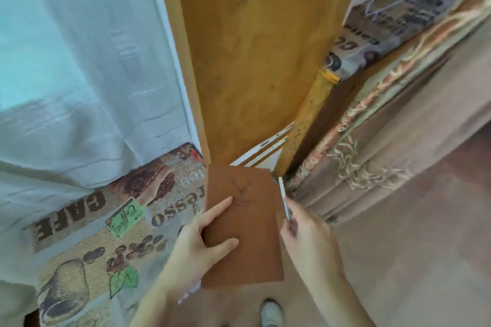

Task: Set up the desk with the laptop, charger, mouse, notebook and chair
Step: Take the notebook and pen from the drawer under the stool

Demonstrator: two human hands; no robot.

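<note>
1. The left hand (202,236) gripped the brown notebook (243,225) by its left edge, in the air above the floor (398,260).
2. The right hand (308,233) pinched a white pen (283,198) just beside the notebook's right edge.

Brown notebook (243,223) in left hand (198,239)

Two bare forearms are seen, with no sleeves reaching the wrists. The left hand (202,236) and the right hand (308,233) are ungloved, and no rings or watch can be made out. A pale, light-coloured band or bracelet (187,296) is glimpsed at the left wrist, blurred. At six o'clock a white shoe (271,313) is worn.
</note>
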